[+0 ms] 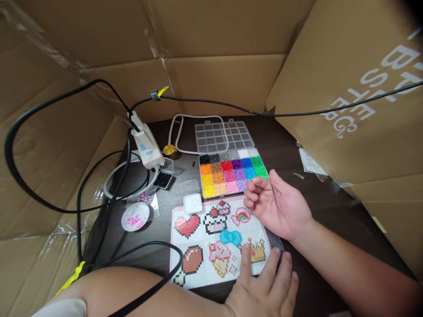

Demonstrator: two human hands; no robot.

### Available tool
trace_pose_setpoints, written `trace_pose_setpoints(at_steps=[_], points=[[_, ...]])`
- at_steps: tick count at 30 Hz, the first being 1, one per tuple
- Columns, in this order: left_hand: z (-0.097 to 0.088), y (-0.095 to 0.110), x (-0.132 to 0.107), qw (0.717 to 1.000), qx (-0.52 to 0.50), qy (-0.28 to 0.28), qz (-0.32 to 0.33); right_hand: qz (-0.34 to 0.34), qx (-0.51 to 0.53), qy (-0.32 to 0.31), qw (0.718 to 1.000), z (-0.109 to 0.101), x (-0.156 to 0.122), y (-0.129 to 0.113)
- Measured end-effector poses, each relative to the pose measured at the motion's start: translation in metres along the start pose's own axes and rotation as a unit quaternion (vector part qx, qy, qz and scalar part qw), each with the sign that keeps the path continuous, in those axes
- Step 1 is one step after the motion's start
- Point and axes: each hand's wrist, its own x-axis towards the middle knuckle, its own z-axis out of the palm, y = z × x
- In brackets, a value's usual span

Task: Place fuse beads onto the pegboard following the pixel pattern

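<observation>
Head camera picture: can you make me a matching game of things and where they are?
Things:
1 round white dish of pink beads
2 rectangular clear plastic box of many-coloured beads
3 pink-edged paper pattern sheet
4 thin pale tool
Places:
A under the left hand
B in the right hand
C left of the sheet
D beyond the sheet
Pairs: 1-C, 2-D, 3-A, 4-B

Makeshift craft station: a dark desk (pixel 280 145) is boxed in by cardboard walls (pixel 214 44). Hobby use is indicated by a sorted bead box (pixel 233 174) and a pixel-pattern sheet (pixel 202 241).
</observation>
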Motion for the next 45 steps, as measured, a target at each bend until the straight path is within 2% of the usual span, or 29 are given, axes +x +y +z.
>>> trace_pose_setpoints(at_steps=[3,9,14,16,19,20,21,24,28,30,32,34,37,41,45], points=[[-0.002,-0.001,0.000,1.000,-0.004,-0.014,0.002,0.005,-0.008,0.001,1.000,-0.003,0.002,0.002],[-0.012,-0.003,-0.002,0.996,-0.025,-0.081,0.029,-0.008,-0.034,0.003,0.999,-0.009,0.007,0.001],[-0.037,-0.005,0.010,0.994,-0.053,-0.087,0.033,-0.013,-0.028,0.049,0.998,-0.001,0.005,-0.003],[-0.052,-0.016,0.023,0.991,-0.072,-0.098,0.045,-0.022,-0.026,0.055,0.998,0.003,0.003,-0.004],[-0.071,-0.050,0.046,0.976,-0.152,-0.125,0.097,-0.041,-0.022,0.028,0.999,0.006,-0.001,-0.006],[-0.075,-0.064,0.051,0.966,-0.193,-0.119,0.123,-0.046,-0.022,0.017,0.999,0.006,-0.002,-0.006],[-0.078,-0.079,0.055,0.960,-0.231,-0.072,0.139,-0.049,-0.023,0.009,0.998,0.005,-0.003,-0.007],[-0.078,-0.121,0.054,0.963,-0.252,0.061,0.069,-0.056,-0.035,0.001,0.998,0.003,-0.005,-0.010],[-0.062,-0.165,0.029,0.941,-0.234,0.224,-0.097,-0.065,-0.044,0.003,0.997,-0.002,-0.003,-0.013],[-0.048,-0.183,0.016,0.900,-0.234,0.311,-0.196,-0.065,-0.045,0.005,0.997,-0.003,0.000,-0.013],[-0.032,-0.197,0.005,0.842,-0.285,0.365,-0.276,-0.062,-0.044,0.010,0.997,-0.004,0.001,-0.013],[-0.018,-0.208,-0.003,0.805,-0.336,0.386,-0.301,-0.059,-0.040,0.016,0.997,-0.003,0.001,-0.012],[-0.006,-0.217,-0.008,0.777,-0.407,0.361,-0.318,-0.057,-0.039,0.022,0.997,-0.003,0.000,-0.012],[-0.001,-0.220,-0.008,0.743,-0.505,0.296,-0.324,-0.057,-0.046,0.029,0.997,-0.004,0.000,-0.012],[-0.001,-0.218,-0.005,0.718,-0.556,0.266,-0.324,-0.050,-0.052,0.032,0.997,-0.006,0.001,-0.010]])
